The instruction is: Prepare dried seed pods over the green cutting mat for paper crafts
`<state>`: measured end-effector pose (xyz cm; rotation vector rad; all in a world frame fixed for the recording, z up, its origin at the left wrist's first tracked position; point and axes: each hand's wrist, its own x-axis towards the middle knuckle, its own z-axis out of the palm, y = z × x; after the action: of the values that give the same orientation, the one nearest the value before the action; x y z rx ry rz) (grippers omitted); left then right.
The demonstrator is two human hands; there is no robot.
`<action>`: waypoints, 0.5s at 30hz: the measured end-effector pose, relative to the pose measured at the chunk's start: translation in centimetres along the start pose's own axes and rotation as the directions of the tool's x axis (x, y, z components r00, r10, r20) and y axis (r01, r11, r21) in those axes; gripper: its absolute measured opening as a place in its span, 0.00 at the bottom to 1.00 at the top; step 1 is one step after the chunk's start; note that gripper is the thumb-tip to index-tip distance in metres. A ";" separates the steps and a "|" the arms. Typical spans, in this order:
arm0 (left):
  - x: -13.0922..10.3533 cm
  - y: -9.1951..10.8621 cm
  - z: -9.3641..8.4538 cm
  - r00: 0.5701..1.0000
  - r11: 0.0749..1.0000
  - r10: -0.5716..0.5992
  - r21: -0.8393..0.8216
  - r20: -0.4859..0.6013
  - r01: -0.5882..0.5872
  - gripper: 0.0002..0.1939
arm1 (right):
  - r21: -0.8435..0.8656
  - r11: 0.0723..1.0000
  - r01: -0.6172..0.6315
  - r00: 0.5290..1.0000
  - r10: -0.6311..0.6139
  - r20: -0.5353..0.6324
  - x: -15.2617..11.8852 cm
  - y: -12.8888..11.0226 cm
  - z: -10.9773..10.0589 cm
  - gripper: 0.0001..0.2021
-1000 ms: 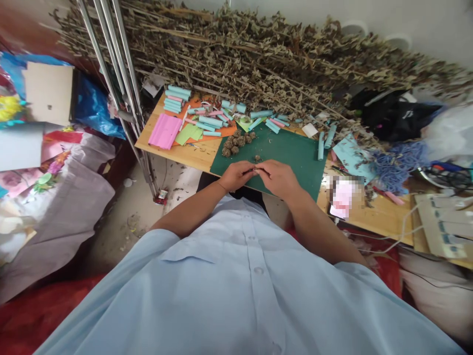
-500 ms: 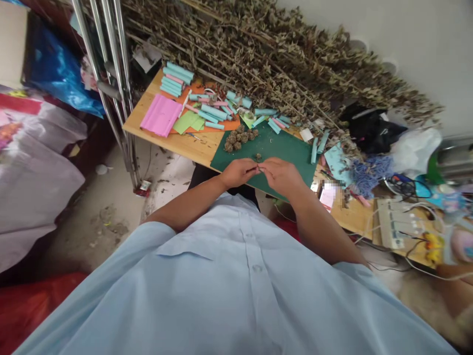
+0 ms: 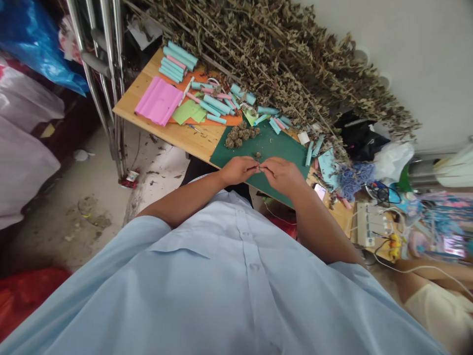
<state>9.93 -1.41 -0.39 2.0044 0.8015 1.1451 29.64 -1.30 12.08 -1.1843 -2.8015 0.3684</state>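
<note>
Over the near edge of a green mat, my left hand and my right hand meet, both closed in a pinch at the fingertips. Whatever sits between them is too small to make out. Just beyond the fingertips lies one small brown, dried-looking clump. Farther back on the mat rests a pile of similar round brown clumps, apart from both hands.
Dried leafy stalks lean along the table's back. Rolled blue paper, a pink sheet and a pen lie left. A phone, blue yarn and a power strip are right. Metal crutches stand left. Another person's arm shows at right.
The camera view has turned a little to the right, bringing more of the other person into view. My hands stay pinched together at the same place over the mat.
</note>
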 end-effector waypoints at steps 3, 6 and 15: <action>0.1 0.1 0.0 1.000 1.000 0.001 -0.007 0.006 -0.001 0.21 | -0.024 1.000 0.005 0.999 -0.004 0.053 0.2 -0.2 -0.5 0.11; 0.1 0.3 -0.2 1.000 1.000 0.002 0.000 0.017 -0.002 0.20 | -0.060 0.998 -0.002 0.995 0.008 0.103 0.5 -0.4 -0.9 0.12; 0.1 -0.2 0.0 0.999 0.999 0.030 0.025 0.021 -0.031 0.22 | -0.295 0.955 -0.019 0.934 0.122 0.336 2.4 -2.2 -2.0 0.14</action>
<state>9.96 -1.23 -0.56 2.0526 0.7817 1.1351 26.76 -0.66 14.54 -1.4059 -3.2154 0.1957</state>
